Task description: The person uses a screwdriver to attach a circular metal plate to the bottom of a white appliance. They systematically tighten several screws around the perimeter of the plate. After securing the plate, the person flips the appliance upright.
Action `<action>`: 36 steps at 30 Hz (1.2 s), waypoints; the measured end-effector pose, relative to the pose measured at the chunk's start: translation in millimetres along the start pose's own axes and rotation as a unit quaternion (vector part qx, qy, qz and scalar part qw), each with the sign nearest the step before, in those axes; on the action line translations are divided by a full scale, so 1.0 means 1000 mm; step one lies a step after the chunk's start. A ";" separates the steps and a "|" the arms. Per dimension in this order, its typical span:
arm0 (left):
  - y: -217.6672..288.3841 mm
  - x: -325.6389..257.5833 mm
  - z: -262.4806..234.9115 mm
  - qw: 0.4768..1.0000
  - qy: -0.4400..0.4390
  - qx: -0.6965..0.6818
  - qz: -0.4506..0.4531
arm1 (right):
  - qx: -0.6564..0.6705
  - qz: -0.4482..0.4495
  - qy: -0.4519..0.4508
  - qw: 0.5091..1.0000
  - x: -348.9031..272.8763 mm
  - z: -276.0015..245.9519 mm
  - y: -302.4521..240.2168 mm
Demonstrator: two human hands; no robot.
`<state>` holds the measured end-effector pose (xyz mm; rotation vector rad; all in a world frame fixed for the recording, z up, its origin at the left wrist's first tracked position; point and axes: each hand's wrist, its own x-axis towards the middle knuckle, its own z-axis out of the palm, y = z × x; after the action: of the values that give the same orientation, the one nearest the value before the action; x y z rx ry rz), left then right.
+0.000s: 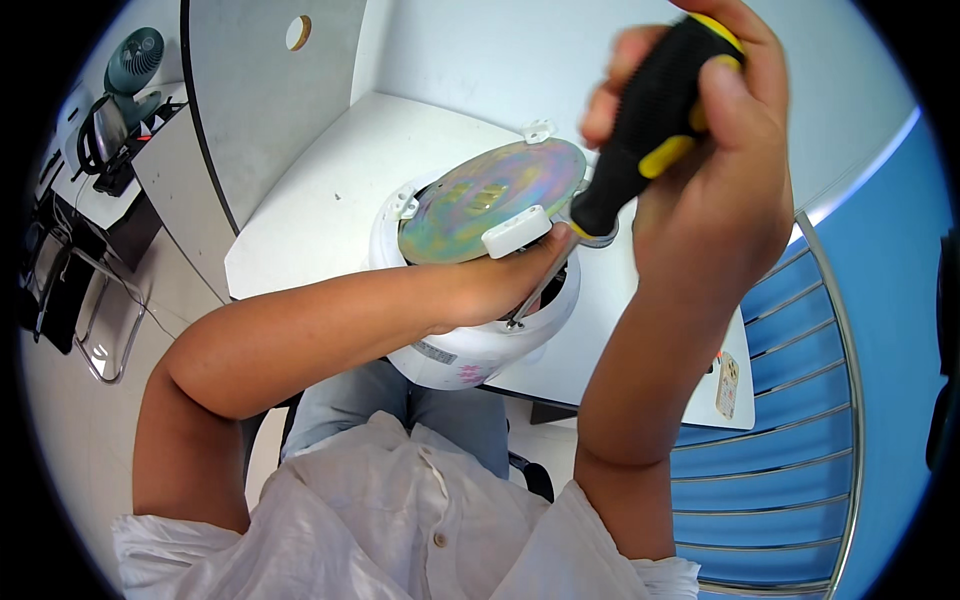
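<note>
The right hand (715, 170) is clenched around a black-and-yellow-handled screwdriver (640, 140), its metal tip down in a white round plastic appliance (470, 350). The left hand (505, 280), just below the handle, grips the appliance's rim beside an iridescent metal disc (490, 200).

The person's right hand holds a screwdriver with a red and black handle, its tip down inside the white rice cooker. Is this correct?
Not quite. In the head view the screwdriver in the right hand has a yellow and black handle, not red and black. Its tip does go down inside the white rice cooker.
</note>
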<state>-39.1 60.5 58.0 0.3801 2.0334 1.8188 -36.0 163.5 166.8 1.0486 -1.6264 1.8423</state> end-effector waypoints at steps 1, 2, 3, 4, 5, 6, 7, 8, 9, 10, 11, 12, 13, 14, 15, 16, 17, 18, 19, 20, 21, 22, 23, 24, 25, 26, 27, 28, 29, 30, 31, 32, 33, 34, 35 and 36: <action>0.000 0.000 0.000 1.000 0.004 -0.003 -0.017 | 0.089 -0.017 -0.089 0.992 0.011 -0.008 0.008; 0.000 0.000 0.000 1.000 0.001 -0.010 -0.023 | 0.183 -0.017 -0.182 0.966 0.022 -0.016 0.018; 0.000 0.000 0.000 1.000 0.006 -0.002 -0.011 | 0.263 -0.002 -0.271 0.926 0.032 -0.024 0.028; 0.000 0.000 0.001 1.000 0.009 0.005 0.000 | 0.331 -0.041 -0.333 0.882 0.042 -0.026 0.042; 0.000 0.000 0.001 1.000 0.013 0.013 0.010 | 0.395 -0.050 -0.376 0.837 0.048 -0.028 0.055; -0.001 -0.001 0.001 1.000 0.014 0.016 0.007 | 0.469 -0.064 -0.383 0.793 0.053 -0.026 0.067; -0.002 0.000 0.001 1.000 0.015 0.018 0.002 | 0.530 -0.082 -0.379 0.754 0.057 -0.026 0.075; -0.003 0.000 0.001 1.000 0.017 0.019 -0.003 | 0.562 -0.093 -0.373 0.732 0.059 -0.026 0.078; -0.004 0.001 0.001 1.000 0.010 0.011 0.006 | 0.560 -0.074 -0.401 0.722 0.058 -0.024 0.079; -0.006 0.002 0.001 1.000 0.003 0.003 0.014 | 0.533 -0.059 -0.410 0.737 0.053 -0.023 0.075; -0.008 0.003 0.001 1.000 -0.005 -0.005 0.022 | 0.504 -0.053 -0.406 0.760 0.049 -0.022 0.069; -0.010 0.005 0.002 1.000 0.006 -0.004 0.014 | 0.460 -0.062 -0.373 0.804 0.043 -0.021 0.060; -0.012 0.007 0.003 1.000 0.018 -0.003 0.006 | 0.383 -0.081 -0.305 0.868 0.034 -0.019 0.050; -0.014 0.009 0.004 1.000 0.030 -0.002 -0.002 | 0.264 -0.104 -0.206 0.936 0.024 -0.017 0.040; -0.015 0.010 0.004 0.999 0.029 -0.012 0.037 | 0.121 -0.116 -0.106 0.980 0.013 -0.015 0.031; -0.016 0.012 0.006 0.997 0.028 -0.022 0.074 | 0.041 -0.122 -0.065 0.990 0.004 -0.011 0.025; -0.016 0.012 0.005 0.996 0.026 -0.030 0.076 | -0.008 -0.123 -0.043 0.991 -0.001 -0.011 0.020; -0.016 0.013 0.006 0.996 0.023 -0.038 0.077 | -0.024 -0.125 -0.040 0.991 -0.002 -0.010 0.018; -0.015 0.011 0.005 0.998 0.020 -0.045 0.041 | 0.025 -0.123 -0.089 0.988 0.000 -0.011 0.020; -0.013 0.010 0.004 0.998 0.022 -0.054 0.004 | 0.104 -0.119 -0.160 0.974 0.006 -0.012 0.023; -0.012 0.009 0.003 0.999 0.017 -0.041 0.017 | 0.188 -0.110 -0.246 0.945 0.016 -0.017 0.028; -0.010 0.007 0.002 0.999 0.017 -0.029 0.030 | 0.276 -0.098 -0.332 0.897 0.027 -0.020 0.034; -0.008 0.005 0.001 0.999 0.016 -0.019 0.041 | 0.352 -0.087 -0.395 0.844 0.037 -0.024 0.042; -0.007 0.004 0.000 0.999 0.013 -0.016 0.032 | 0.437 -0.072 -0.443 0.780 0.047 -0.027 0.049; -0.006 0.003 0.000 1.000 0.010 -0.013 0.023 | 0.506 -0.038 -0.474 0.719 0.054 -0.028 0.053; -0.006 0.003 0.000 1.000 0.008 -0.011 0.014 | 0.520 -0.032 -0.505 0.688 0.056 -0.028 0.056; -0.006 0.003 0.000 1.000 0.005 -0.001 0.021 | 0.532 -0.026 -0.534 0.657 0.054 -0.027 0.056; -0.007 0.004 0.000 1.000 0.002 0.007 0.025 | 0.507 -0.040 -0.493 0.705 0.048 -0.024 0.055; -0.008 0.005 0.001 0.999 -0.002 0.015 0.028 | 0.480 -0.053 -0.450 0.751 0.037 -0.021 0.051; -0.010 0.006 0.002 0.999 0.016 -0.012 0.029 | 0.412 -0.082 -0.376 0.826 0.025 -0.016 0.045; -0.011 0.009 0.004 0.998 0.034 -0.038 0.030 | 0.294 -0.124 -0.255 0.913 0.013 -0.013 0.038; -0.012 0.009 0.004 0.998 0.029 -0.056 0.024 | 0.135 -0.150 -0.120 0.972 -0.001 -0.010 0.031; -0.013 0.010 0.005 0.997 0.037 -0.053 0.042 | 0.041 -0.149 -0.044 0.987 -0.009 -0.006 0.026; -0.014 0.009 0.004 0.997 0.023 -0.041 0.053 | -0.019 -0.146 -0.004 0.989 -0.015 -0.004 0.022; -0.014 0.009 0.004 0.998 0.018 -0.031 0.049 | -0.041 -0.140 0.009 0.989 -0.017 -0.004 0.019; -0.013 0.008 0.002 0.999 0.013 -0.021 0.045 | -0.041 -0.132 0.009 0.990 -0.016 -0.005 0.017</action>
<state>-44.5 64.7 44.0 0.4442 2.0228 1.9254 -40.5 167.1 143.5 1.1452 -1.4616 1.5949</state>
